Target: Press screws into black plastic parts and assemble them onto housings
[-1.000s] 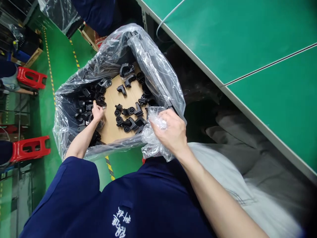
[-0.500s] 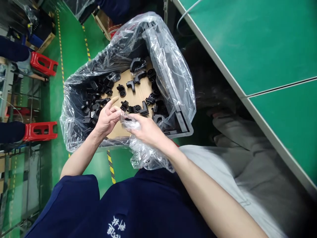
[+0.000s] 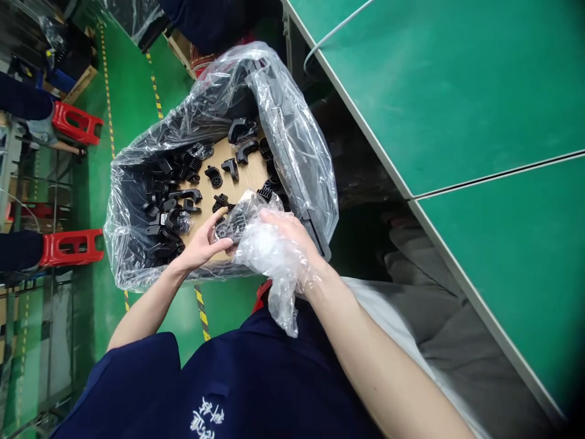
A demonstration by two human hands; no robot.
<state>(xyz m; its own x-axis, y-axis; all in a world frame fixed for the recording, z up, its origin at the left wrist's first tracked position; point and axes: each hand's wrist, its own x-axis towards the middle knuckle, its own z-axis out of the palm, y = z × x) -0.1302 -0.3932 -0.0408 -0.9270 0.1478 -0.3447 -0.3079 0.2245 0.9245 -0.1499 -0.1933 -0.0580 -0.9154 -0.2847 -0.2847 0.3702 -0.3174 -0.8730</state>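
My left hand point(image 3: 204, 242) is closed around the near end of a black ribbed plastic part point(image 3: 232, 227), thumb and fingers on either side. Clear film covers much of that part. Crumpled clear plastic bags point(image 3: 269, 247) bunch up at my right hand point(image 3: 295, 235), whose fingers are closed on them and partly hidden by the film. A tail of plastic hangs below that wrist. Both hands are over a grey bin point(image 3: 325, 249) lined with a big clear bag point(image 3: 132, 143). Several black plastic parts point(image 3: 213, 177) lie on cardboard point(image 3: 244, 177) inside it.
A green-topped table point(image 3: 457, 91) with a pale edge runs along the right, a white cable point(image 3: 338, 27) at its far end. Red stools point(image 3: 70, 249) and seated people are at left. Yellow-black tape point(image 3: 202, 311) marks the green floor.
The black part in clear film now shows between my hands. My left hand has gone from spread fingers to gripping it. The bunched plastic has moved up over my right hand; the view has shifted.
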